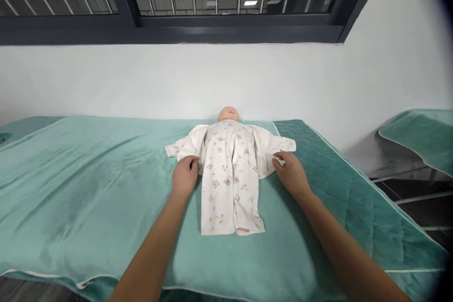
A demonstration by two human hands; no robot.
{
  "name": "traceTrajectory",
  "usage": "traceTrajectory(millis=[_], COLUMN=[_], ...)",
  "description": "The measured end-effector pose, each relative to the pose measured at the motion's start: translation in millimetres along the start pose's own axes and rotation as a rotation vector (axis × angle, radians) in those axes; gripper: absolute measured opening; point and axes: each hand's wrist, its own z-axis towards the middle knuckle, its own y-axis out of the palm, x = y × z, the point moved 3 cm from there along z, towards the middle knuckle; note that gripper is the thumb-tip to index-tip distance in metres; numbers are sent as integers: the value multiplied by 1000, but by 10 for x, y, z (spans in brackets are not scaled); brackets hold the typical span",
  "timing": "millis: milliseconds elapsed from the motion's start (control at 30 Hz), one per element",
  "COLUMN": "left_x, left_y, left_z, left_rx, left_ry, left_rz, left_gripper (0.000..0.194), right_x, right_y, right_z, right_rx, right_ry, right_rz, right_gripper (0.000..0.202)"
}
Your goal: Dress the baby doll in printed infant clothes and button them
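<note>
A baby doll (229, 113) lies on its back near the wall, with only its head showing. Over its body is spread a white printed baby outfit (221, 174), its sleeves out to both sides and its lower end split into two legs. Looser white fabric hangs below each sleeve. My left hand (186, 175) pinches this fabric at the left side, below the sleeve. On the right, my right hand (293, 173) has thumb and fingers closed on the matching edge under the other sleeve. The doll's limbs are hidden by the cloth.
A smooth light-green blanket (88, 188) lies under the doll. Darker quilted green bedding (354, 212) shows at the right. A white wall (177, 80) and a dark window frame (230, 30) rise behind. Beyond a gap at right is another green-covered surface (424, 132) above metal bars.
</note>
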Motion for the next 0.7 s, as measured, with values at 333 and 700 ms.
traceTrajectory(millis=[333,700], left_x=[-34,-18], left_y=[8,-19], left_z=[12,-24], left_rx=[96,189], left_ry=[-19,-158], left_rz=[185,366], left_gripper=[27,28], right_x=[291,394], right_y=[-39,-96], right_z=[92,133], right_rx=[-69,129], right_ry=[207,470], right_rz=[-466,183], right_gripper=[41,19])
